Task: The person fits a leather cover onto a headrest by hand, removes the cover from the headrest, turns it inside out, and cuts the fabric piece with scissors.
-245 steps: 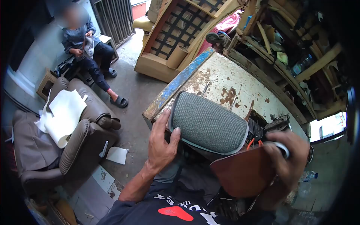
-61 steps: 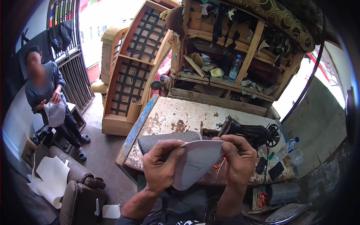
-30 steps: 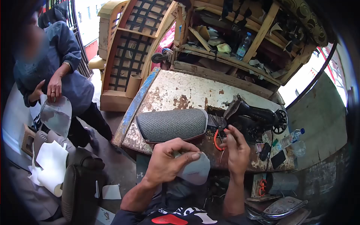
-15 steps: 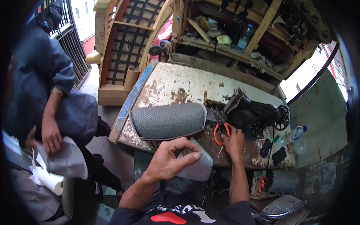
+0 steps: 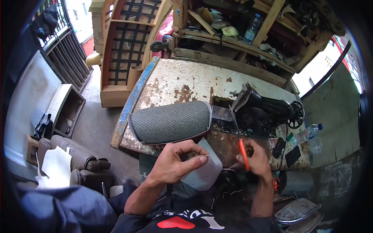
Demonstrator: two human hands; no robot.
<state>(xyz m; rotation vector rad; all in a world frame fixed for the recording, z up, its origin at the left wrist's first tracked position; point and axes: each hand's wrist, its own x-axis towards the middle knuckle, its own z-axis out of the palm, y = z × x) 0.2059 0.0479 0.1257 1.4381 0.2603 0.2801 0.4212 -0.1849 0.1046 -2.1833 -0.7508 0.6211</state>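
Observation:
My left hand (image 5: 180, 161) pinches the upper edge of a thin, pale grey piece of sheet material (image 5: 204, 171), which hangs in front of my lap. Orange-handled scissors (image 5: 243, 151) are in my right hand (image 5: 254, 157), their blades pointing up and away over the table. A grey woven, padded cushion-like piece (image 5: 169, 122) with a pale edge lies on the worn table (image 5: 194, 77), just beyond my left hand. Beyond the scissors, a black sewing machine (image 5: 268, 106) stands on the table.
Plastic bottles (image 5: 307, 134) and a dark phone-like object (image 5: 292, 156) are at the table's right. A wooden frame (image 5: 130, 46) and an old sofa frame (image 5: 233, 46) stand behind. At lower left, a person's dark clothing (image 5: 66, 207) is close, beside a brown armchair (image 5: 77, 153).
My right hand has lifted the scissors from the table and drawn them closer. My left hand keeps its pinch on the sheet. The other person has moved down toward the lower left.

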